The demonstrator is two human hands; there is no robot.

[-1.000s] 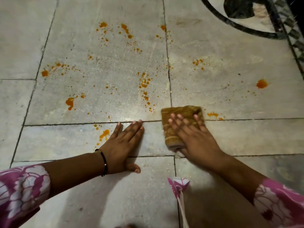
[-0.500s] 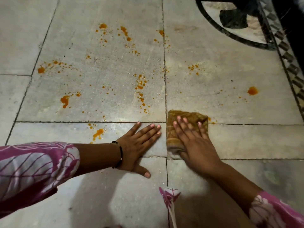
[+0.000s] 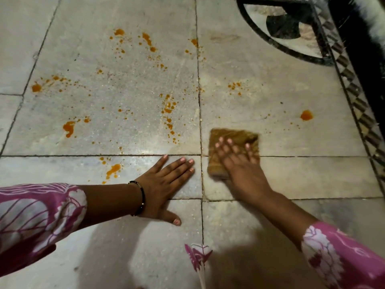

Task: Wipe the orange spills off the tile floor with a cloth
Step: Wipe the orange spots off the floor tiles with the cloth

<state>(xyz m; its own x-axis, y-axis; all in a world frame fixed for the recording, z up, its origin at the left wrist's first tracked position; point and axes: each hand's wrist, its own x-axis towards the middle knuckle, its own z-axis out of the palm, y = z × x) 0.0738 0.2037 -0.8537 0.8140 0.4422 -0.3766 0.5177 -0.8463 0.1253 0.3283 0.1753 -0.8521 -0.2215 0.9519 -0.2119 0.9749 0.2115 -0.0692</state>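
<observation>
The tile floor (image 3: 270, 84) fills the view, pale grey slabs with dark grout lines, and a black patterned border (image 3: 354, 97) runs along the far right. Orange spills (image 3: 168, 109) are scattered across the big slab ahead and to the left: a larger blot at the far left, a smeared one nearer, a trail of drops down the middle, and a puddle just beyond the left hand. One round blot (image 3: 306, 115) sits alone on the right slab, well apart from the rest. Most of the mess looks unwiped, so the job seems to be at an early stage.

The left hand (image 3: 164, 184) lies flat on the floor, fingers straight and spread, holding nothing; it appears to prop the person's weight while they lean forward. It wears a thin black bangle (image 3: 141, 197) at the wrist, below a pink patterned sleeve (image 3: 41, 215).

The right hand (image 3: 239, 161) presses down on the cloth (image 3: 233, 138) with straight fingers, flat rather than curled round it, likely so the whole pad rubs the tile. The cloth is a folded brownish-yellow square, blurred with motion, lying across the grout line just right of the left fingertips, on the right slab's near edge.
</observation>
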